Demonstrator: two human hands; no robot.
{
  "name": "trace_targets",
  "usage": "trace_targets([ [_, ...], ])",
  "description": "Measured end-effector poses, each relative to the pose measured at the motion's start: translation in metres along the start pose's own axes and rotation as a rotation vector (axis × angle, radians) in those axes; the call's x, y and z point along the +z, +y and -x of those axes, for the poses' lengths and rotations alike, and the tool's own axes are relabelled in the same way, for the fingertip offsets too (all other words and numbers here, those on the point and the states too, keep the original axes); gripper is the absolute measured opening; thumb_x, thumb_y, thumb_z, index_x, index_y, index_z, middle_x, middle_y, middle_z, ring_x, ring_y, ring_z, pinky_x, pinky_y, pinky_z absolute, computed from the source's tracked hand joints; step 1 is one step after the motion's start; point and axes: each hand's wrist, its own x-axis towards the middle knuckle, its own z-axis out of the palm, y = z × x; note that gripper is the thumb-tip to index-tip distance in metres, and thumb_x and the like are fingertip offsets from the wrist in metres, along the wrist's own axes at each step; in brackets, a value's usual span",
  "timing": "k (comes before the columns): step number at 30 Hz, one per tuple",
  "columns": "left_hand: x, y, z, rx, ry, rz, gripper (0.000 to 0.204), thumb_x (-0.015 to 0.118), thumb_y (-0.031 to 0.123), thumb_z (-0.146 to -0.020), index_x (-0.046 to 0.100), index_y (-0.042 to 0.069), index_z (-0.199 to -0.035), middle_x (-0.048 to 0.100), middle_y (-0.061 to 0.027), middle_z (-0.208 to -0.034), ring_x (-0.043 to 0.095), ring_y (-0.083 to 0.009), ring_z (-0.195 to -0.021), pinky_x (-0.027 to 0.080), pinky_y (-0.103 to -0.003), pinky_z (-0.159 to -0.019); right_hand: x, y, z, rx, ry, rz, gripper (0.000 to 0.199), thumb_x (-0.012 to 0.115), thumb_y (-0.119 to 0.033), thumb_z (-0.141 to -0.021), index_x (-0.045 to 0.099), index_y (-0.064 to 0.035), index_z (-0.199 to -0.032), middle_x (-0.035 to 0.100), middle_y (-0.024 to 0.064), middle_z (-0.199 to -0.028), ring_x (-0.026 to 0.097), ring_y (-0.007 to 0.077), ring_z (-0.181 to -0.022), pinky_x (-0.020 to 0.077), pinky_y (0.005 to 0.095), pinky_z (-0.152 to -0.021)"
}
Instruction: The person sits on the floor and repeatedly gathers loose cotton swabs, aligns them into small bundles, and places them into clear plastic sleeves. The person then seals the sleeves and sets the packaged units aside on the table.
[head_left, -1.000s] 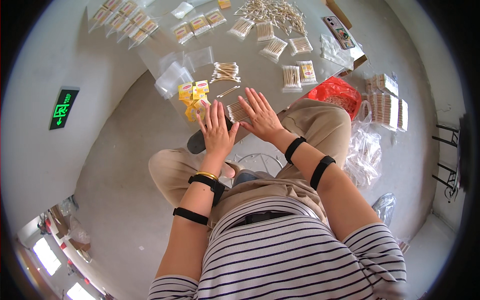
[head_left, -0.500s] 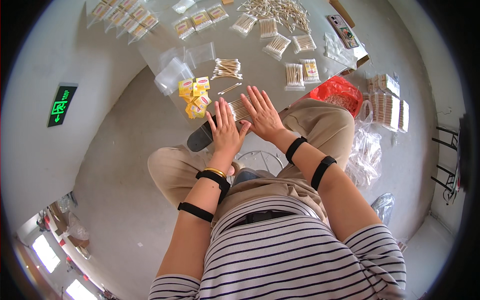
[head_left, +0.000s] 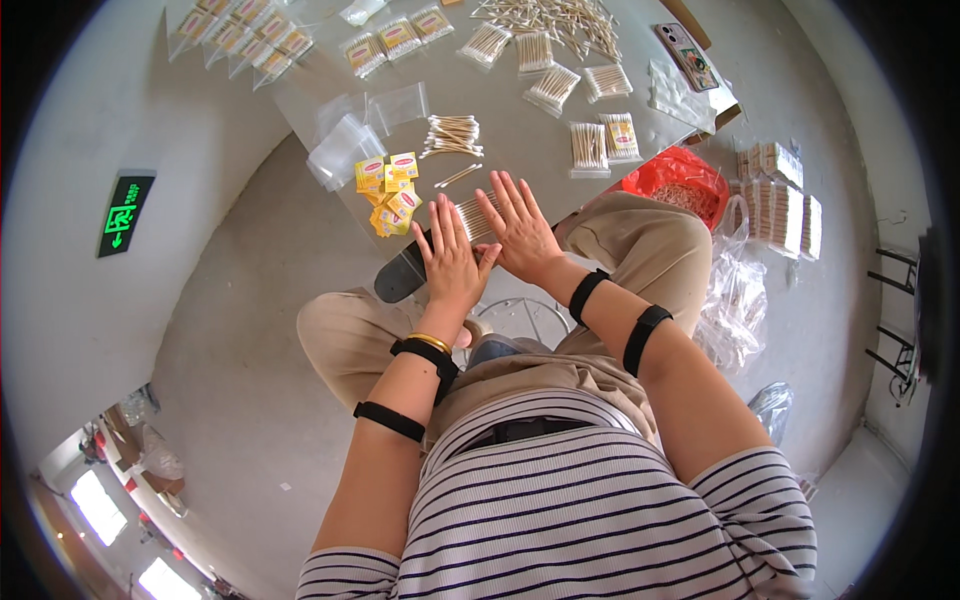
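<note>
Both my hands lie with fingers stretched out over the table's near edge. A flat row of cotton swabs (head_left: 471, 217) shows between them, partly covered by my fingers; whether it is bagged I cannot tell. My left hand (head_left: 452, 262) touches the row's left side, and my right hand (head_left: 522, 232) lies over its right side. The thumbs come close together below it. Just beyond are a few loose cotton swabs (head_left: 459, 176) and a small heap of cotton swabs (head_left: 452, 136). Yellow printed cards (head_left: 388, 194) are piled left of my left hand.
Clear plastic bags (head_left: 347, 152) lie beyond the cards. Filled swab packs (head_left: 588, 150) and a large swab pile (head_left: 560, 22) cover the far table, near a phone (head_left: 686, 57). A red bag (head_left: 678, 185) stands right of the table; stacked packs (head_left: 775, 212) sit farther right.
The view has shifted very slightly. My hands stay nearly in the same place over the row of cotton swabs, fingers still stretched out.
</note>
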Motion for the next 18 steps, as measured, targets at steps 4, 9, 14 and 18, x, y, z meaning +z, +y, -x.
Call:
trace_targets([
  [4,-0.001,-0.003,0.001,-0.007,-0.002,0.013,0.099,0.037,0.068,-0.105,0.016,-0.006,-0.167,0.014,-0.0211,-0.177,0.009,-0.0355,-0.165,0.0,-0.063,-0.129,-0.001,-0.001,-0.001,0.005,0.001,-0.008,0.09,0.052,-0.062,-0.101,0.026,-0.0064,-0.168,0.015,0.0251,-0.175,0.012,0.0387,-0.164,0.0097,0.0545,-0.133],
  [9,-0.014,-0.016,0.001,0.002,0.039,0.063,0.088,0.042,0.059,-0.107,0.025,-0.004,-0.166,0.02,-0.0161,-0.176,0.013,-0.0346,-0.164,0.002,-0.063,-0.129,-0.007,-0.003,-0.002,0.013,-0.051,0.08,0.092,0.05,-0.066,-0.101,0.024,-0.0082,-0.169,0.015,0.0244,-0.175,0.011,0.0374,-0.164,0.0095,0.0536,-0.133],
  [14,-0.035,-0.028,0.002,0.026,0.055,0.092,0.065,0.052,0.051,-0.106,0.049,0.007,-0.153,0.032,-0.0146,-0.17,0.019,-0.0376,-0.161,0.007,-0.066,-0.128,-0.006,-0.003,-0.002,0.026,-0.046,0.079,0.094,0.048,-0.069,-0.101,0.023,-0.0093,-0.169,0.014,0.0233,-0.175,0.011,0.0362,-0.164,0.009,0.0528,-0.133],
  [18,-0.039,-0.03,0.002,0.045,0.086,0.093,0.053,0.056,0.05,-0.104,0.059,0.015,-0.143,0.039,-0.0138,-0.163,0.022,-0.0396,-0.159,0.01,-0.068,-0.128,-0.007,-0.005,-0.002,0.023,-0.043,0.075,0.094,0.047,-0.07,-0.101,0.023,-0.0096,-0.169,0.014,0.0228,-0.176,0.011,0.0356,-0.164,0.0089,0.0527,-0.133],
])
